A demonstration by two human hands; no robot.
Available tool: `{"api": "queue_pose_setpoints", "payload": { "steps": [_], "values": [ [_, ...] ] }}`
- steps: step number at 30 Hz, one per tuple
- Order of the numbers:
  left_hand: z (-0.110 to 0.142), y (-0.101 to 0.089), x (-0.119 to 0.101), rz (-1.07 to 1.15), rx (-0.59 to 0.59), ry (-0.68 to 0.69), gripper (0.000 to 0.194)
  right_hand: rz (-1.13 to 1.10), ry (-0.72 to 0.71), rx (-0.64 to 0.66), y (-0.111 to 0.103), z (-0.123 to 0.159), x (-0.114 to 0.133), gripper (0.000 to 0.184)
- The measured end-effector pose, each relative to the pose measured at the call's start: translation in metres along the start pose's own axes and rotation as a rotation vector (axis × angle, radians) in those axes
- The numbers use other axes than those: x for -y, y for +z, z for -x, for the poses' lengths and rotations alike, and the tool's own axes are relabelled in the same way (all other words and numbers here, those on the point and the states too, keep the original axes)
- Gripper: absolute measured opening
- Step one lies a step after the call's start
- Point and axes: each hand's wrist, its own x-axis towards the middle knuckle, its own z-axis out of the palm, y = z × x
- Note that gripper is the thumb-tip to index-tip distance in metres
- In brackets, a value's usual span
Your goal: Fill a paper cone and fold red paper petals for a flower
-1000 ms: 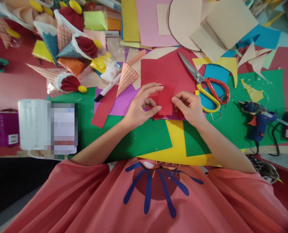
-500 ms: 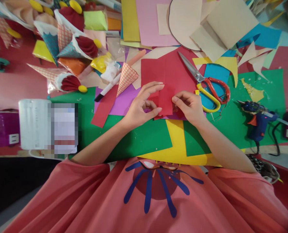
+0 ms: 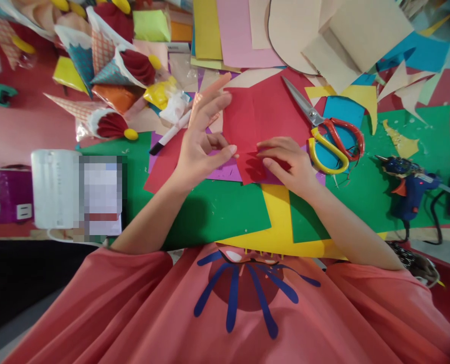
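Note:
A small piece of red paper [image 3: 252, 169] sits between my hands, tilted and bent, above larger red sheets [image 3: 239, 114]. At its left edge my left hand [image 3: 204, 139] pinches with thumb and forefinger, the other fingers raised and spread. My right hand [image 3: 291, 164] has its fingertips at the paper's upper right edge and its thumb lower against it. Scissors [image 3: 317, 121] with one red and one yellow handle lie beyond my right hand. Behind my left fingers, a checked paper cone [image 3: 196, 103] is partly hidden, near a black-tipped white marker [image 3: 169, 134].
A blue glue gun [image 3: 410, 189] rests on the green sheet [image 3: 368, 202] at right. To the left lie a white device [image 3: 56, 189] and a blurred phone [image 3: 101, 197]. Several decorated cones [image 3: 113, 71] and clay packets [image 3: 151, 26] crowd the back left; cut papers [image 3: 368, 35] cover the back right.
My left hand has shifted left and up, its fingers lifting and spreading. My right fingers have straightened over the small red paper, which is now tilted and bent. The view has shifted slightly.

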Motion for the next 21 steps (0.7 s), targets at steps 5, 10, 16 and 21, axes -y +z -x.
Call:
{"api": "queue_pose_setpoints", "payload": {
  "steps": [5, 10, 16, 21],
  "values": [
    [0.008, 0.012, -0.007, 0.014, 0.142, -0.073, 0.064, -0.220, 0.158, -0.123, -0.002, 0.000, 0.001, 0.029],
    [0.011, 0.016, -0.009, 0.066, 0.249, -0.111, 0.065, -0.425, 0.288, -0.036, -0.003, -0.002, 0.005, 0.040],
    [0.012, 0.018, -0.009, 0.060, 0.258, -0.194, 0.072, -0.534, 0.384, 0.003, -0.001, -0.001, 0.004, 0.034],
    [0.013, 0.021, -0.006, 0.021, 0.141, -0.182, 0.053, -0.397, 0.371, -0.091, 0.001, -0.001, 0.002, 0.033]
  ]
}}
